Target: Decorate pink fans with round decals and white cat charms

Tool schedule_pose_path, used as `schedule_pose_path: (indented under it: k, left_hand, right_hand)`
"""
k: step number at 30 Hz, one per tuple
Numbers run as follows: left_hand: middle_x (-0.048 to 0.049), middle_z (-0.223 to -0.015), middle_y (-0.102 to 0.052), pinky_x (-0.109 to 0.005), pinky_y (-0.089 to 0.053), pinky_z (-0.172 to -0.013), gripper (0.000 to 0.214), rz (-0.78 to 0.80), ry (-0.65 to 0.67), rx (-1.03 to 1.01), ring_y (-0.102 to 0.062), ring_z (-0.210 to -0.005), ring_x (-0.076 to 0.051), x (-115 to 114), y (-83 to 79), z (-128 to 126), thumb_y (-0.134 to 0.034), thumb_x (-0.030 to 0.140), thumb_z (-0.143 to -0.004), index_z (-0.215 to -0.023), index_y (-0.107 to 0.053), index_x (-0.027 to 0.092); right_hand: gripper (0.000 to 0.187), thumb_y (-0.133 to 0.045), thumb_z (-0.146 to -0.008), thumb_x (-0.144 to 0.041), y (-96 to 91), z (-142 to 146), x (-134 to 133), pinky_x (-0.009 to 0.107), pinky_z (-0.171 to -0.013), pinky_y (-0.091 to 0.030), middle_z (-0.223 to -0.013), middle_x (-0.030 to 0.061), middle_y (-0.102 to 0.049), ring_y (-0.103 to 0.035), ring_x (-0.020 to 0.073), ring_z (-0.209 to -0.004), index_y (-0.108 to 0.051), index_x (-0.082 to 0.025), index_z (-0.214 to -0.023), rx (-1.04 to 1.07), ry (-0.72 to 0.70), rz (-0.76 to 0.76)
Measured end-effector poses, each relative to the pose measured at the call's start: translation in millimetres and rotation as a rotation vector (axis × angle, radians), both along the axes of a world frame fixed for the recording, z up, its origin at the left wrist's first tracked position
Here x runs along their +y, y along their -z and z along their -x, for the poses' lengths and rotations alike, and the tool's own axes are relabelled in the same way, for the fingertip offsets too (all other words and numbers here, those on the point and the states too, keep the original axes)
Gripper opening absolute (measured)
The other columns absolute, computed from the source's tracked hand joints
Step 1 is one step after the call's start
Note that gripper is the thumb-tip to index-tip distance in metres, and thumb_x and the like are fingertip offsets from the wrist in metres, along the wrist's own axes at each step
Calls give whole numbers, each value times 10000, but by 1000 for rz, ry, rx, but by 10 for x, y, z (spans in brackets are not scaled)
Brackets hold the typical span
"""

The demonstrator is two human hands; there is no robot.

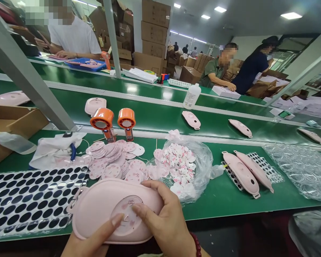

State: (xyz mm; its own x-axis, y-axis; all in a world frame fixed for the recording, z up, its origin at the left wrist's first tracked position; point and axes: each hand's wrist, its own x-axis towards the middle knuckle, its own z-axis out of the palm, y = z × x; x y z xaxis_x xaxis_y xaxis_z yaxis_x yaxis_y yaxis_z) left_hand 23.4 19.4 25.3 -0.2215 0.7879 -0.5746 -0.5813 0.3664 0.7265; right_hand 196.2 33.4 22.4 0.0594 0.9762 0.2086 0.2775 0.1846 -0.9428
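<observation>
Both our hands hold the pink case (96, 203) over the surface's (230, 192) near edge, face up so we can see it. The right hand (168, 221) curls round its end, fingertips steadying the round disc (128, 214). The left hand (93, 242) props it from below, thumb pressing that disc. Spare discs (115, 160) lie within reach.

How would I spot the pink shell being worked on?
On the near green bench, beside the dotted sheet, a pink oval shell sits in the left hand and right hand. Unlike the two shells at right, it has a round flowered disc under the fingers.
</observation>
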Motion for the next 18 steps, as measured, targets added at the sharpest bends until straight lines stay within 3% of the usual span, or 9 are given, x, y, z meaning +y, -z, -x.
schedule_pose_path:
  k: [6, 13, 16, 18]
  left_hand:
    - [10, -1595, -662, -356, -692, -984, 1335, -6, -22, 80, -664, -1420, -403, 112, -46, -42, -1110, 176, -338, -1556, -624, 427]
    - [48, -1651, -610, -357, -669, -1034, 1229, 59, -24, 41, -606, -1486, -407, 196, -94, -145, -1064, 90, -282, -1431, -736, 380]
    - [41, -1573, -676, -332, -657, -1058, 1269, 77, -5, 27, -594, -1514, -374, 222, -65, -166, -1155, 220, -282, -1451, -711, 441]
    - [5, -1507, -722, -337, -667, -1053, 1276, 95, -10, 32, -591, -1520, -382, 246, -32, -173, -1182, 352, -298, -1475, -697, 440]
  right_hand:
    - [373, -875, -866, -322, 61, 1, 34, 300, -784, -681, -1122, 73, -816, -799, 237, -953, -797, -205, -1212, 97, -21, -24]
    - [341, -868, -887, -381, 70, -26, 86, 289, -767, -672, -1081, 71, -822, -802, 231, -928, -804, -194, -1165, 78, 24, -28]
    - [365, -865, -910, -439, 110, -104, 83, 283, -829, -652, -1095, 39, -821, -794, 211, -956, -806, -223, -1197, -19, 114, -172]
    - [282, -786, -997, -380, 176, -268, 53, 254, -942, -609, -1159, 19, -798, -761, 168, -1049, -778, -253, -1249, -111, 287, -326]
